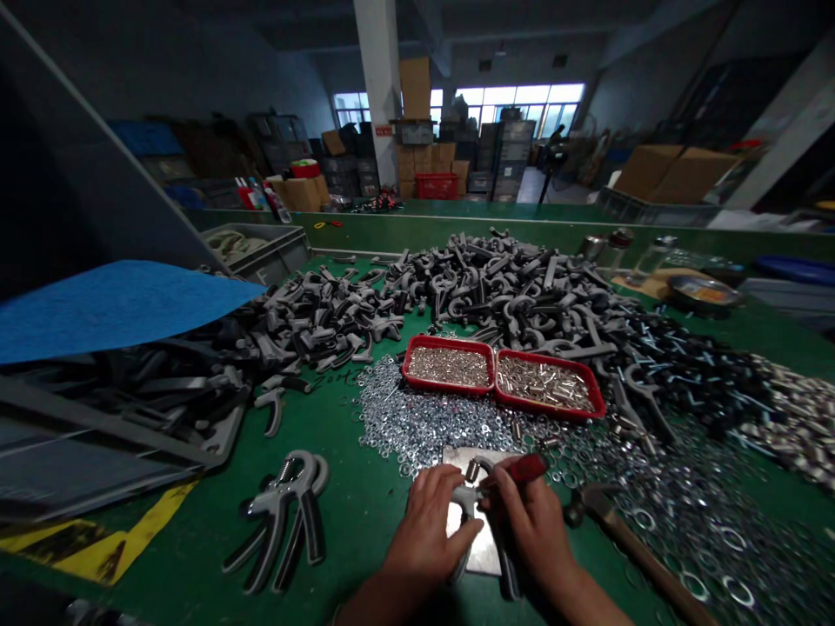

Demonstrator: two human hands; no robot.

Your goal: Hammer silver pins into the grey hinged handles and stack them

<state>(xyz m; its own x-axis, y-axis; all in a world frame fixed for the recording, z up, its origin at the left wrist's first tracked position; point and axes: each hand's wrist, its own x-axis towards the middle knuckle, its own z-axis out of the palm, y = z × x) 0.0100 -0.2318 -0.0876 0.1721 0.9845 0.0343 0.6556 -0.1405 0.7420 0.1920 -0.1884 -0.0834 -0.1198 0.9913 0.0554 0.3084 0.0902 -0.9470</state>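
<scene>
My left hand (430,522) is closed around one side of a grey hand grip exerciser (505,556), which lies over a metal plate (483,548) in front of me. A coil spring (471,470) shows at its upper end. In my right hand (531,517) is a red-handled tool (527,469), held against the exerciser's top; its working end is hidden by my fingers. Left of my hands, finished-looking hand grip exercisers (287,513) with springs stand on the green table. A hammer (626,530) lies just right of my right hand.
Two red trays (450,389) of small metal parts sit beyond the plate, amid scattered washers (424,426). Behind them is a large heap of grey handles (509,296). A grey crate (123,435) of handles stands left. Black parts (684,374) with bolts are piled right.
</scene>
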